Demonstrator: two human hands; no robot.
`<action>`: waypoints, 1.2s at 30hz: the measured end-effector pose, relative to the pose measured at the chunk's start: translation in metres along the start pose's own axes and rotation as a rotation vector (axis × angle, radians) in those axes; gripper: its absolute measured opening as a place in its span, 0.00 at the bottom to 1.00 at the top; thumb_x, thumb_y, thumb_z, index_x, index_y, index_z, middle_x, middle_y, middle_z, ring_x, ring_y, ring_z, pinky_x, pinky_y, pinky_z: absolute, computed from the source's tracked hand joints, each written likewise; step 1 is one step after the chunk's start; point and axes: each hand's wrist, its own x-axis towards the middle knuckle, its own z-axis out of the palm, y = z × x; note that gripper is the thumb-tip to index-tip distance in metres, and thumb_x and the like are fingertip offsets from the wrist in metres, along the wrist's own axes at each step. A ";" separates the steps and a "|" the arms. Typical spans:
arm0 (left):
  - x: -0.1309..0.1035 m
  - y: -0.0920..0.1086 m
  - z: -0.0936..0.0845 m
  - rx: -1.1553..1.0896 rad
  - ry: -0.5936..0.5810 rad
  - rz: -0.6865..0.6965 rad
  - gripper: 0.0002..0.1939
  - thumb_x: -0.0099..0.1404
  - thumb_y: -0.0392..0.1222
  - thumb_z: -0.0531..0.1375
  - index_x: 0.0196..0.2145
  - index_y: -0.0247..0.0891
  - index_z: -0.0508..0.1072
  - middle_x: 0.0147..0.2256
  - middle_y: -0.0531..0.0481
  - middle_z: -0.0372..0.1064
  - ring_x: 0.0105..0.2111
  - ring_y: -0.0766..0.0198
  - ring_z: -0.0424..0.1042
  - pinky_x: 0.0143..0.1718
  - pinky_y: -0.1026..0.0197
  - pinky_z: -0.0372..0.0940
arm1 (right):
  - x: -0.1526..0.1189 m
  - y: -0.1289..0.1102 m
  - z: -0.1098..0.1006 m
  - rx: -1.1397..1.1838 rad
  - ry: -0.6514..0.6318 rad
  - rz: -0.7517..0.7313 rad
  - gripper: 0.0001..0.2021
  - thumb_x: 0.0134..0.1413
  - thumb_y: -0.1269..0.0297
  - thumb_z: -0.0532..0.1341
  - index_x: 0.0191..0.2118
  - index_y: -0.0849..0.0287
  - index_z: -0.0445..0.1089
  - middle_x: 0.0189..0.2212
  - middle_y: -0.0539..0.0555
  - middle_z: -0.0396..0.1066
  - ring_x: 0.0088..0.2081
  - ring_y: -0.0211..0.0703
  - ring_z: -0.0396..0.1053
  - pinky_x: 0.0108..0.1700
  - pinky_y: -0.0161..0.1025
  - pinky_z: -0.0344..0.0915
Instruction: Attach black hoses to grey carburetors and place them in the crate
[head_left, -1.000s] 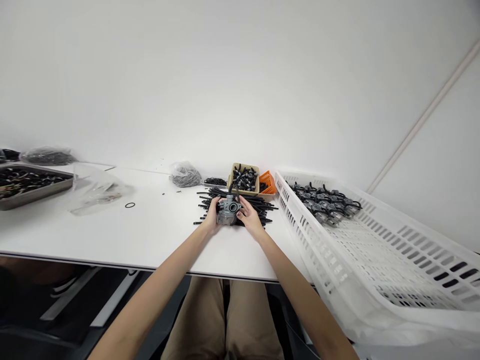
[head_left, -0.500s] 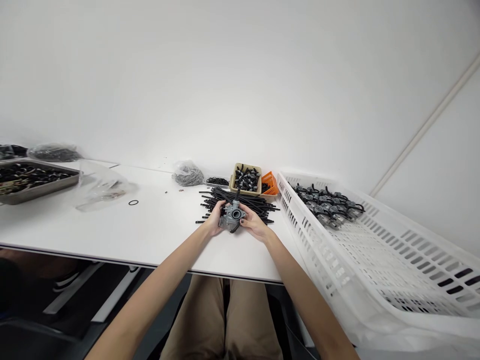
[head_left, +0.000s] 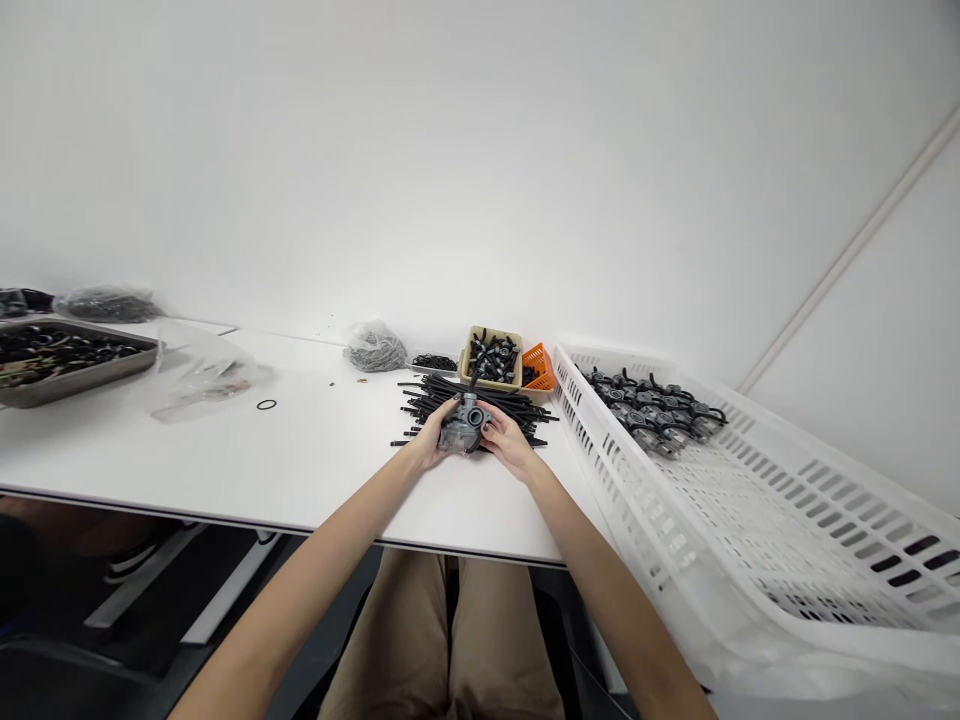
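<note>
At the far left of your white worktop (head_left: pixel 322 455), a shallow grey metal tray (head_left: pixel 90 384) holds a jumble of black and tan pieces; its raised walls probably keep them from scattering. Touching or just beside it lies a crumpled clear plastic bag (head_left: pixel 202 388), and to its right, midway between far and near edges, a single thin black ring (head_left: pixel 266 404) lies flat. Near the far edge sits a rounded clear plastic bag bulging with grey strands (head_left: pixel 375 348).

Right of the worktop's middle, your left hand (head_left: pixel 427 438) grasps the left side of a grey metal casting with a round opening and a black stub rising from its top (head_left: pixel 463 430). Your right hand (head_left: pixel 510 443) grasps its right side, fingertips beside the opening; some fingers are hidden. The two-sided hold seems to steady the casting and leave its opening unobstructed. It is in front of a heap of slim black rubbery tubes (head_left: pixel 517 405), apparently kept within reach.

Behind the heap, by the far edge, stand a cream plastic tub (head_left: pixel 487 384) of black and silver pieces and a small orange plastic basket (head_left: pixel 541 358). Along the right edge, a long white slotted plastic crate (head_left: pixel 675 540) carries grey castings with black tubes (head_left: pixel 656 405), grouped closely at its far end, perhaps to save room.
</note>
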 end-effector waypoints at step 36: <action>0.013 0.004 -0.008 0.358 0.269 0.579 0.22 0.51 0.48 0.66 0.44 0.41 0.68 0.30 0.53 0.65 0.27 0.66 0.66 0.27 0.66 0.64 | 0.004 0.007 0.004 -0.065 0.145 0.012 0.17 0.40 0.51 0.70 0.31 0.58 0.69 0.42 0.54 0.70 0.38 0.39 0.69 0.49 0.43 0.66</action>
